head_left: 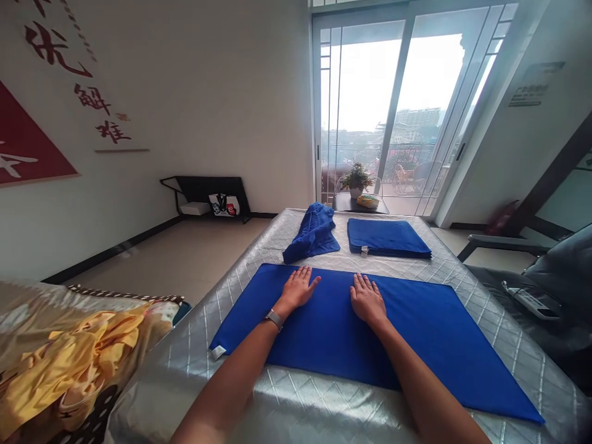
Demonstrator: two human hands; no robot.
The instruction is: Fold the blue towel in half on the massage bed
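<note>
A blue towel (pixel 324 333) lies spread flat across the quilted silver cover (pixel 333 394), its white tag at the near left corner. My left hand (pixel 298 288) rests palm down on it near the far edge, fingers stretched and thumb apart. My right hand (pixel 368 298) also lies flat on the towel, to the right of the left one, fingers extended. Neither hand grips anything. Just beyond the far edge sits a crumpled blue towel (pixel 314 231). To its right is a neat folded stack of blue towels (pixel 388 237) with a small white tag.
Yellow clothing (pixel 87 351) lies on a patterned bed at the left. A black chair (pixel 499 283) with a remote (pixel 530 300) on it stands at the right. Beyond the silver cover, a small table (pixel 340 202) holds a potted plant (pixel 356 179) before glass sliding doors.
</note>
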